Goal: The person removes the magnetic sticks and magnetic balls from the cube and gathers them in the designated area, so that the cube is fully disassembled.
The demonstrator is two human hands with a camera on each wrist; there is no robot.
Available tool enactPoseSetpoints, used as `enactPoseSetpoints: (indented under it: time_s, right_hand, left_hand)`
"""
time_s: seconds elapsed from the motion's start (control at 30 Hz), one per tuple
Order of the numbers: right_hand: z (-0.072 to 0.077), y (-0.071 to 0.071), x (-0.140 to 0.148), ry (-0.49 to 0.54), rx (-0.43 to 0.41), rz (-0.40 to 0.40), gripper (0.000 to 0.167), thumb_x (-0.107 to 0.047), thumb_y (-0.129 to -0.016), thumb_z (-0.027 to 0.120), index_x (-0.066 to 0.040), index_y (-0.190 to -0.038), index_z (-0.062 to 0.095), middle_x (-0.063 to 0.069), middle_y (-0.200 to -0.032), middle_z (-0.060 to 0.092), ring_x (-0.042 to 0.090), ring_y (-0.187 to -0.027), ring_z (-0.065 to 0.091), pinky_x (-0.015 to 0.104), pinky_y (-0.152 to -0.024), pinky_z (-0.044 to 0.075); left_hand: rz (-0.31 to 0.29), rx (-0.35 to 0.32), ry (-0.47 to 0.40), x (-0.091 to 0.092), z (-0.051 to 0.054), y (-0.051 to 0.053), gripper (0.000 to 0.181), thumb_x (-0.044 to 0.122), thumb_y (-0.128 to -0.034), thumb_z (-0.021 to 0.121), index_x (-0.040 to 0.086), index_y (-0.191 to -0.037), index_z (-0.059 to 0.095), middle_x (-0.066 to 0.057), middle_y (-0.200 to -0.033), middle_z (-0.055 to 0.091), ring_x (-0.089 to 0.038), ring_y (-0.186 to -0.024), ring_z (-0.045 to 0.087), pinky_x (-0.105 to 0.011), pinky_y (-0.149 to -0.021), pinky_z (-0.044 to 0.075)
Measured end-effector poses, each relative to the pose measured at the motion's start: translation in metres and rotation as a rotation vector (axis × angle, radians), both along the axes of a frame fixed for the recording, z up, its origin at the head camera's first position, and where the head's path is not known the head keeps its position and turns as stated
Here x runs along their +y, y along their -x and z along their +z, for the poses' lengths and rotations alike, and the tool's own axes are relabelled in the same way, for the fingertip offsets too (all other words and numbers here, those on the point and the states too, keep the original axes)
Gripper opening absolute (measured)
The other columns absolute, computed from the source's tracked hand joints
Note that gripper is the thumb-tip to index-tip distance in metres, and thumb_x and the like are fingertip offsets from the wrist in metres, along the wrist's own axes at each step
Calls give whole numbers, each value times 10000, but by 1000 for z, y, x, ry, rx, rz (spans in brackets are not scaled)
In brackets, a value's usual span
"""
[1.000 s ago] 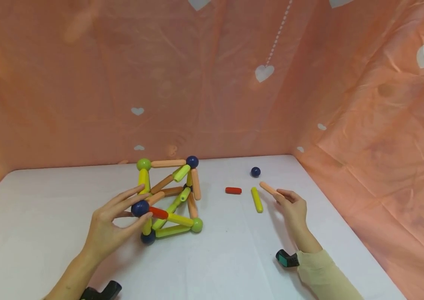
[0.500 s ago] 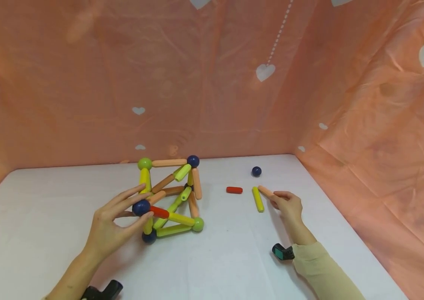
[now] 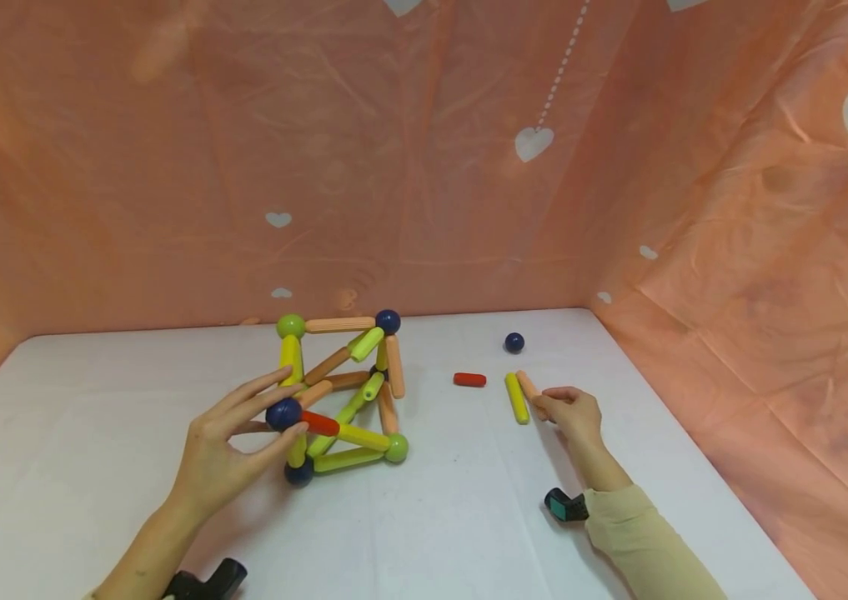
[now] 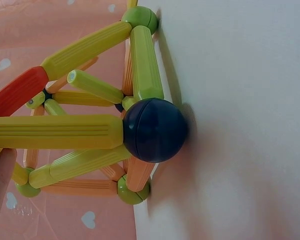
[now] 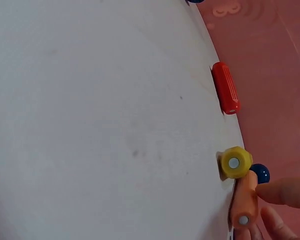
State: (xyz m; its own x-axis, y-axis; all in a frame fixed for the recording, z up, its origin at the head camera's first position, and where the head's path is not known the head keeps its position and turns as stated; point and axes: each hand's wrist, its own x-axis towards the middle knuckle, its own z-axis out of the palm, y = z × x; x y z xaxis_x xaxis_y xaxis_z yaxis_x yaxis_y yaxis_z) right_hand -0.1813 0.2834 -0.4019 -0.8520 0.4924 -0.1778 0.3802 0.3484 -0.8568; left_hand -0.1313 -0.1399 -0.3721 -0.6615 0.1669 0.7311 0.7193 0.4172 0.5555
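Note:
My left hand (image 3: 217, 450) grips a dark blue ball (image 3: 283, 414) at the near upper corner of a frame of magnetic rods and balls. A red rod (image 3: 319, 423) and a yellow rod (image 3: 362, 439) run from that ball toward a green ball (image 3: 397, 448). In the left wrist view, a lower dark blue ball (image 4: 155, 130) rests on the table. My right hand (image 3: 575, 417) touches an orange magnetic rod (image 5: 245, 200) lying beside a loose yellow rod (image 3: 517, 398). In the right wrist view, fingertips meet the orange rod's side; no pinch shows.
A loose red rod (image 3: 469, 380) and a loose dark blue ball (image 3: 514, 342) lie right of the frame on the white table (image 3: 439, 533). Behind and to the right hangs an orange cloth (image 3: 424, 167) with pale hearts.
My right hand has moved slightly left and brought the orange rod down beside the yellow one. The rod has swung nearly parallel to it. My left hand and the frame stay put.

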Motion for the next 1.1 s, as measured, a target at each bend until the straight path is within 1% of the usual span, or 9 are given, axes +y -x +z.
enactPoseSetpoints:
  time_s: [0.1, 0.23, 0.33, 0.4, 0.5, 0.6, 0.77, 0.93, 1.1]
  right_hand:
    - [1, -2, -1, -30, -1, 11, 338, -200, -829, 703, 16, -1082, 641, 13, -839, 627, 110, -707, 499, 218, -585, 426]
    - [3, -3, -5, -21, 0, 26, 340, -234, -862, 666, -12, -1118, 634, 74, -989, 623, 156, -821, 483, 227, -611, 419]
    - [5, -4, -7, -12, -2, 47, 352, -237, -888, 628, -12, -1159, 616, 131, -1098, 602, 199, -908, 488, 241, -658, 421]
    - [7, -5, -9, -45, 21, 63, 361, -221, -890, 614, 7, -1170, 609, 180, -1149, 594, 242, -968, 504, 263, -713, 424]
    - [9, -7, -14, -123, 96, 92, 351, -191, -894, 612, 28, -1168, 609, 226, -1187, 597, 307, -1053, 537, 305, -805, 439]
    - [11, -5, -25, -187, 215, 135, 318, -181, -896, 638, 24, -1138, 627, 217, -1157, 626, 311, -1063, 571, 252, -825, 459]
    - [11, 0, -46, -138, 370, 188, 274, -147, -874, 688, 7, -1098, 650, 188, -1061, 666, 282, -965, 630, 107, -742, 462]
    - [10, 2, -61, -117, 486, 233, 252, -99, -852, 709, 7, -1073, 655, 191, -1052, 676, 247, -913, 659, 122, -738, 489]
    - [10, 5, -75, -42, 569, 271, 243, -61, -844, 707, 35, -1060, 650, 209, -1053, 667, 61, -829, 635, 138, -749, 495]
  left_hand:
    - [0, 2, 1, 0, 0, 0, 530, -89, -601, 845, 20, -1101, 707, -140, -1218, 640, 89, -1071, 565, -122, -633, 544]
    - [5, -3, 5, 0, 0, 0, 528, -83, -605, 847, 24, -1103, 707, -131, -1224, 639, 94, -1070, 562, -115, -636, 541]
    - [8, -3, 7, 0, 1, 0, 527, -81, -608, 846, 27, -1105, 707, -130, -1223, 639, 96, -1069, 560, -109, -638, 537]
    - [9, 2, 9, 0, 1, 0, 529, -83, -606, 845, 27, -1105, 707, -135, -1222, 639, 96, -1069, 560, -107, -636, 536]
    - [8, 3, 10, 1, 1, 0, 532, -84, -604, 846, 26, -1105, 706, -142, -1223, 638, 99, -1069, 559, -107, -637, 537]
    - [12, 0, 13, 0, 0, -1, 534, -82, -606, 846, 31, -1109, 706, -137, -1228, 637, 100, -1070, 557, -105, -638, 535]
    - [17, -3, 11, 0, 0, -1, 539, -88, -606, 844, 33, -1113, 705, -128, -1233, 635, 95, -1077, 555, -102, -643, 534]
    - [15, -7, 11, 1, 0, -1, 529, -86, -611, 843, 27, -1110, 705, -133, -1235, 633, 96, -1080, 551, -104, -644, 535]
    - [16, -8, 1, 2, 1, -2, 524, -87, -611, 843, 29, -1104, 708, -139, -1228, 636, 90, -1079, 557, -107, -646, 537]
